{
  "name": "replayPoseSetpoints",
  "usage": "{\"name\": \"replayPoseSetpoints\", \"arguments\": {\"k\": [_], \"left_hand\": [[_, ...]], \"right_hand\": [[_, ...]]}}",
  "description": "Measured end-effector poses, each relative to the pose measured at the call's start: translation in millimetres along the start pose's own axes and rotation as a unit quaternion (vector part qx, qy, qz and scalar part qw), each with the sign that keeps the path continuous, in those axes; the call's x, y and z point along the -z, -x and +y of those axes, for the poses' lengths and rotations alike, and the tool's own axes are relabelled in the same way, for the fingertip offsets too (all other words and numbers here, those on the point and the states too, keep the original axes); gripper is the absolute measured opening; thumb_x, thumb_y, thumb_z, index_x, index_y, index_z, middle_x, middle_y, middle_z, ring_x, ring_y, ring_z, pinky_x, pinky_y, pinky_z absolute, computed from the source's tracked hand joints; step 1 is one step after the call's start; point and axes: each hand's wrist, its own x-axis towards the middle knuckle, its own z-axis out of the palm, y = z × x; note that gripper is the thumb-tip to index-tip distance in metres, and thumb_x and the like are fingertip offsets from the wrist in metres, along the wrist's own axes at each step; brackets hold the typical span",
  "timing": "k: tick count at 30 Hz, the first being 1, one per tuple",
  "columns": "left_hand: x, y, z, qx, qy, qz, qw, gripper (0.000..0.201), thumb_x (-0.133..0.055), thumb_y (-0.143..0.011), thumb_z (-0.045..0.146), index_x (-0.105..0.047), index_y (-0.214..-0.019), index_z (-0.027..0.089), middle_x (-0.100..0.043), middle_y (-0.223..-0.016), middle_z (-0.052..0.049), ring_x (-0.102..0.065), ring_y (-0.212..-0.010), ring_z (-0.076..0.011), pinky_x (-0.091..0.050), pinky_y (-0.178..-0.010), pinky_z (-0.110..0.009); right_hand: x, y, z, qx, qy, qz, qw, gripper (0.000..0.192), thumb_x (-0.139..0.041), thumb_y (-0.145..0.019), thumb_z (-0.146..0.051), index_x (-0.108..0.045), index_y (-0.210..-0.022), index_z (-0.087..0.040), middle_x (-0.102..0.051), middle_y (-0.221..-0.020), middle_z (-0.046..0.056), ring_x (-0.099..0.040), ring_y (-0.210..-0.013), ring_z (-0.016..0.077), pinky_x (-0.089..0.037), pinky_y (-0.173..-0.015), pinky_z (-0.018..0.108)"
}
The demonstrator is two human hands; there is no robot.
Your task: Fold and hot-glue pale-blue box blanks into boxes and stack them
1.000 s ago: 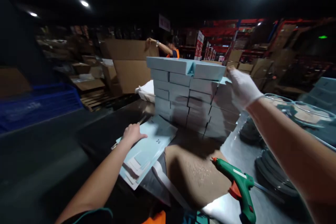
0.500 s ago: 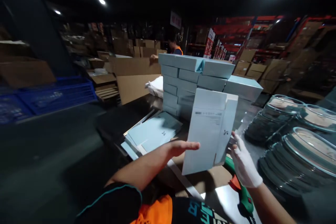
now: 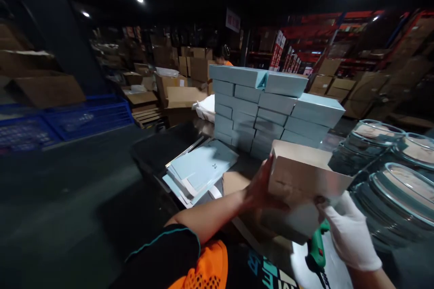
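Note:
I hold a pale blue flat carton between both hands, tilted so its inner side faces up. My bare left hand presses its left edge. My right hand, in a white glove, grips its lower right corner. Behind it stands a tall stack of closed pale blue boxes. A pile of flat unfolded cartons lies to the left on the table. A green glue gun lies below the carton, partly hidden by it.
Stacks of round clear-lidded containers fill the right side. Blue crates and cardboard boxes stand at the left and back. A person in an orange vest works behind the box stack. A brown cardboard sheet lies under the carton.
The carton has tipped from upright to nearly flat, and my left hand has closed onto its left edge. The right hand has shifted to its lower right corner.

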Motion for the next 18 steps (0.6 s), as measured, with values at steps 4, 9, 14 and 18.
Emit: {"name": "replayPoseSetpoints", "arguments": {"k": [4, 9, 14, 18], "left_hand": [[24.9, -13, 18, -0.097, -0.038, 0.019, 0.994, 0.066, -0.091, -0.081, 0.065, -0.072, -0.127, 0.020, -0.071, -0.123, -0.015, -0.068, -0.122, -0.0365, -0.061, -0.109, -0.057], [18.9, 0, 24, -0.014, 0.009, 0.047, 0.999, 0.056, -0.086, -0.083, 0.073, -0.064, -0.091, 0.023, -0.060, -0.094, -0.005, -0.062, -0.088, -0.0237, -0.060, -0.082, -0.041], [11.9, 25, 16, 0.032, 0.029, 0.087, 0.995, 0.086, -0.084, -0.078, 0.084, -0.062, -0.139, 0.027, -0.065, -0.138, -0.013, -0.062, -0.136, -0.0337, -0.055, -0.111, -0.045], [24.4, 27, 14, 0.061, -0.032, 0.061, 0.996, 0.070, -0.088, -0.074, 0.080, -0.072, -0.115, 0.026, -0.070, -0.116, -0.009, -0.065, -0.131, -0.0352, -0.056, -0.108, -0.045]], "right_hand": [[-13, 1, -7, 0.008, -0.058, -0.024, 0.998, 0.067, -0.087, -0.071, -0.069, -0.073, -0.120, -0.025, -0.082, -0.119, 0.014, -0.078, -0.114, 0.0361, -0.066, -0.100, 0.049], [-34, -2, -3, 0.052, -0.116, -0.021, 0.992, 0.060, -0.079, -0.080, -0.073, -0.073, -0.113, -0.022, -0.080, -0.123, 0.016, -0.075, -0.117, 0.0341, -0.063, -0.100, 0.046], [-50, -7, 2, 0.017, -0.105, 0.080, 0.991, 0.045, -0.069, -0.085, -0.041, -0.066, -0.126, -0.022, -0.078, -0.111, 0.009, -0.073, -0.097, 0.0251, -0.063, -0.090, 0.040], [-34, -14, 12, 0.043, -0.064, 0.035, 0.996, 0.069, -0.056, -0.095, -0.027, -0.043, -0.163, -0.023, -0.071, -0.142, 0.013, -0.076, -0.108, 0.0203, -0.064, -0.093, 0.034]]}}
